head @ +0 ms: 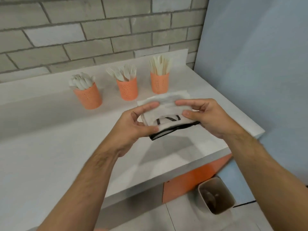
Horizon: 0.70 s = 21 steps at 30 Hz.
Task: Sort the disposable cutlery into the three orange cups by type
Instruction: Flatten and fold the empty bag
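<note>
- Cutlery is seen already sorted into three orange perforated cups on the pale counter (50, 164), lined up near the grey brick wall (83, 30).
- Left cup (88, 97) is filled with white spoons (80, 81), bowls up.
- Middle cup (127, 89) is filled with white forks (124, 73), tines up.
- Right cup (159, 82) is filled with cream knives (160, 65), upright; one fork-like piece is seen at its left edge.
- Cups are set apart from each other, none touching.
- A folded white cloth (166, 105) with a black mark and black trim is held above the counter, in front of the right cup.
- Left hand (133, 124) is closed on the cloth's left end, thumb underneath near the trim, fingers on top.
- Right hand (205, 115) is closed on the cloth's right end, fingertips pressed on top.
- More white cloth is spread behind the hands, just beside the right cup's base.
- An orange panel (191, 180) is seen under the counter edge.
- A beige bin (216, 195) is seen on the floor below; contents cannot be made out.
</note>
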{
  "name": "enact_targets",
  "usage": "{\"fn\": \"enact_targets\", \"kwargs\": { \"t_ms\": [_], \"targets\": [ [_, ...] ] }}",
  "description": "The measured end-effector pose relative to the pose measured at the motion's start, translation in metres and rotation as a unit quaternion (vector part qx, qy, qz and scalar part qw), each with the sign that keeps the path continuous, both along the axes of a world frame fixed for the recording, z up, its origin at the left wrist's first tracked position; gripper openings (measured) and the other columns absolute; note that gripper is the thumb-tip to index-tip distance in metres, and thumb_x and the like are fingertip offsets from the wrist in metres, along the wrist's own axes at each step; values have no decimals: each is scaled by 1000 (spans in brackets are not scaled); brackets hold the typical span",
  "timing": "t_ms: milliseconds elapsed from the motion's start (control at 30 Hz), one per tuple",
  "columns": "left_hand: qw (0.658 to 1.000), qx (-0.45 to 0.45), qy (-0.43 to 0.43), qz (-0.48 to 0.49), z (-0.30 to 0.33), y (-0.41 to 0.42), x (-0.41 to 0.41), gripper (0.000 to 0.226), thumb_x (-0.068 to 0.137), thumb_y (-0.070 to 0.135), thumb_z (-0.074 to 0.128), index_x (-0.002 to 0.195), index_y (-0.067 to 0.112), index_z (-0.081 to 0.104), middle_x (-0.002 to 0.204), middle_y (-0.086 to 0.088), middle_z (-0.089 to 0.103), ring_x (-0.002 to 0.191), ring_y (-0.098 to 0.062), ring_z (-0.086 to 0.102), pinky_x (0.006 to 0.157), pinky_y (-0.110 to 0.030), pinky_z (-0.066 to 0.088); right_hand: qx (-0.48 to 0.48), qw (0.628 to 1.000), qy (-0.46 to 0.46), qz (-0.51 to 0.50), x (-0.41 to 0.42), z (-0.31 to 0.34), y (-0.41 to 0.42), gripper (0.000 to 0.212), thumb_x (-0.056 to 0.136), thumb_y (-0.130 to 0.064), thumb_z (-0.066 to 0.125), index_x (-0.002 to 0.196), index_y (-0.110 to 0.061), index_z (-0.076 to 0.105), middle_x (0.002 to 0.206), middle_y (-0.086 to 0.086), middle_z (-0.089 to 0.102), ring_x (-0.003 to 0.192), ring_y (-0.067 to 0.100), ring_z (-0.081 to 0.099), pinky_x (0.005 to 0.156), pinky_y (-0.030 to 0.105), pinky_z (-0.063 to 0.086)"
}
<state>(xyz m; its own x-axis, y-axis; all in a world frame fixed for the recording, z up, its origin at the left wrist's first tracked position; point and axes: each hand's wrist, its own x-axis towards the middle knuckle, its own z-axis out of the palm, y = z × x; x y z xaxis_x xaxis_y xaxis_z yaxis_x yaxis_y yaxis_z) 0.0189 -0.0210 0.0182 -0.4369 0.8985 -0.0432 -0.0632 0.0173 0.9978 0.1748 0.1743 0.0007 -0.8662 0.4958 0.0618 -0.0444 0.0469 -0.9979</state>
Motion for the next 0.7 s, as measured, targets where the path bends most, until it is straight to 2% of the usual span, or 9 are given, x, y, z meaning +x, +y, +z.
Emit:
{"fn": "enact_targets", "kwargs": {
  "t_ms": [133,233,300,333,400,500,600,700],
  "targets": [
    [998,-22,59,11,-4,33,59,42,75,-10,75,109,15,71,124,11,63,82,-20,75,77,-19,54,-6,997,-27,-78,76,-10,26,32,78,-5,75,104,-23,79,97,-2,78,88,9,73,78,21,58],
    [988,-41,145,22,-22,63,105,19,80,-1,75,90,15,75,116,10,60,86,-11,73,77,-15,50,-23,987,-43,-156,144,-31,44,30,68,-14,80,94,-28,82,84,17,66,71,12,67,68,20,56],
    [971,-42,234,11,-41,85,137,16,85,2,68,88,16,75,111,9,59,91,-4,67,81,-11,46,-63,976,-42,-204,194,-54,54,28,68,-11,79,92,-25,82,79,16,64,66,11,67,65,19,56],
    [954,-50,296,-1,-52,97,151,18,87,4,65,92,18,74,113,9,58,99,-3,62,87,-11,43,-83,969,-46,-229,219,-68,56,27,70,-8,77,92,-23,81,76,10,69,66,10,69,65,19,56],
    [904,-78,418,-48,-78,122,176,24,90,10,59,108,21,71,131,4,53,120,-9,51,101,-20,37,-104,953,-64,-278,262,-100,56,29,77,0,75,98,-19,78,76,-1,75,70,9,71,65,20,57],
    [815,-145,544,-139,-119,158,204,51,90,20,58,140,19,49,157,-7,31,143,-24,28,117,-38,24,-132,917,-93,-365,307,-162,51,26,81,8,73,95,-13,75,84,-5,78,71,12,72,64,22,58],
    [705,-184,669,-145,-148,187,212,75,90,29,58,154,29,19,165,-5,7,151,-29,6,122,-47,9,-167,869,-137,-445,325,-236,44,23,79,8,76,87,-13,75,87,-3,73,70,18,71,68,27,61],
    [643,-171,737,-115,-162,213,204,93,89,25,61,155,32,-4,165,-1,0,151,-27,4,122,-46,9,-210,827,-190,-486,329,-325,40,24,83,5,75,86,-18,76,101,4,71,80,24,72,80,39,61]
  ]
}}
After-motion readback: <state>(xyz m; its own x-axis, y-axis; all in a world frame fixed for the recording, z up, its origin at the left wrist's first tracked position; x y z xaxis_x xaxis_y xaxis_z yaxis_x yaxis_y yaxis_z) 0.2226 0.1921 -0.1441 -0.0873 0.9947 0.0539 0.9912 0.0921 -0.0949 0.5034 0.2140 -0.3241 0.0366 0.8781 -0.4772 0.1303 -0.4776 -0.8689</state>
